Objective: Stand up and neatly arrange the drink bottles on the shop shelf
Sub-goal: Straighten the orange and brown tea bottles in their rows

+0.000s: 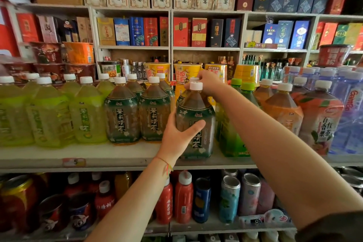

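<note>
L hand [177,137] & R hand [208,82] grasp tea bottle [196,124] upright nr shelf edge [117,160].

Boxed liquor [150,31], noodle cups [78,52] above.

A dark green tea bottle [194,124] stands upright on the shelf [117,155], at its front edge. The left hand [177,137] grips the bottle's label side, thumb across the front. The right hand [208,82] holds the bottle's white cap [196,85]. Left of the bottle stand two matching bottles [137,112], then yellow-green bottles [59,112]; right of it, orange bottles [294,112].
</note>
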